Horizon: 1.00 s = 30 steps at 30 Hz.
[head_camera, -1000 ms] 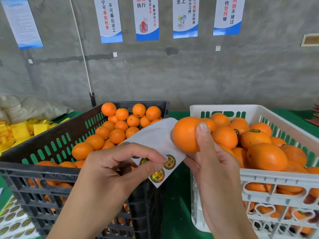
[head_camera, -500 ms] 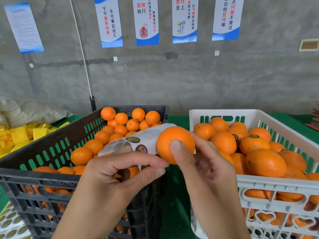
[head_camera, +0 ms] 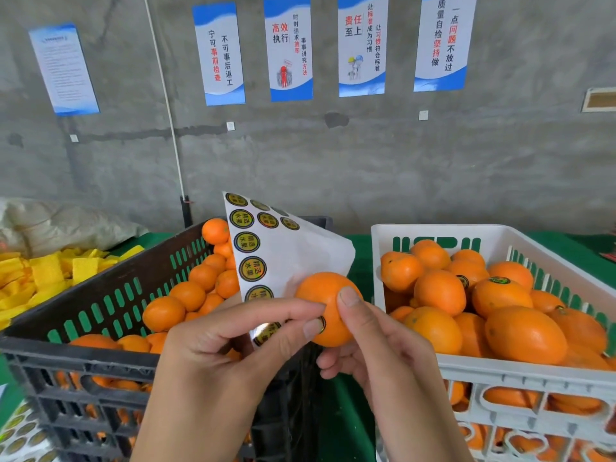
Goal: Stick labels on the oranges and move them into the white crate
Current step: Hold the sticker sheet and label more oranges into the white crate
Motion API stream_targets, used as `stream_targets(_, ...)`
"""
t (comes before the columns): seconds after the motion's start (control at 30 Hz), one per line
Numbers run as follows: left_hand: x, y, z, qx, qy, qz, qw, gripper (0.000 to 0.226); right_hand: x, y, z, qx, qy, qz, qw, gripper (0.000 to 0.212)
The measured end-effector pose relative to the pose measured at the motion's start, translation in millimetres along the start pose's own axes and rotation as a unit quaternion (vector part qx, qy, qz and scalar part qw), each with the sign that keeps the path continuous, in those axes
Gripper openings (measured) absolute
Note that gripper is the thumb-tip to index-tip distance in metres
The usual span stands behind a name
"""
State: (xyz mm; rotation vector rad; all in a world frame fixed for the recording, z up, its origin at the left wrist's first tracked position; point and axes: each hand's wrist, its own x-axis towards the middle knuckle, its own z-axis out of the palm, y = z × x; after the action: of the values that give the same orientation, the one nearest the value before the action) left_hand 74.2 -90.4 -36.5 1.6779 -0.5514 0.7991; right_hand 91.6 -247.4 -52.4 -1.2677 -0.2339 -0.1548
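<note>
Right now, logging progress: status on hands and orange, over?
Right hand grips orange. Left hand holds label sheet, thumb pressing label onto orange. White crate beside, unobstructed.

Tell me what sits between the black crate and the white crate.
In the head view, the held orange and label sheet hang over a bare strip of green table between black crate and white crate.
</note>
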Motion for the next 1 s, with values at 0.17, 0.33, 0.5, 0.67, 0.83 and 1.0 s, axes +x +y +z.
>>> stream_targets(0.17, 1, 1, -3, -0.039, -0.029, -0.031, 0.998, 0.058, 6, 3, -3, -0.006, -0.044, 0.002, 0.999, 0.049)
stream_targets(0.33, 2, 6, -1, -0.064, -0.018, -0.056, 0.996, 0.045, 5, 7, -3, 0.025, -0.083, 0.003, 0.996, 0.051)
stream_targets(0.5, 0, 7, 5, -0.045, 0.003, -0.056, 0.997, 0.046, 3, 7, 2, 0.089, -0.066, 0.009, 0.994, 0.042)
stream_targets(0.67, -1, -4, 9, -0.033, 0.064, -0.038, 0.997, 0.042, -1, -5, -4, 0.039, -0.023, -0.009, 0.999, 0.049)
stream_targets(0.83, 3, -24, 2, 0.027, 0.125, -0.045, 0.991, 0.047, 4, -16, -41, -0.148, 0.179, -0.149, 0.961, 0.049)
stream_targets(1.0, 2, -36, 0, 0.068, 0.119, -0.054, 0.989, 0.063, 22, -13, -79, -0.343, 0.306, -0.215, 0.862, 0.061)
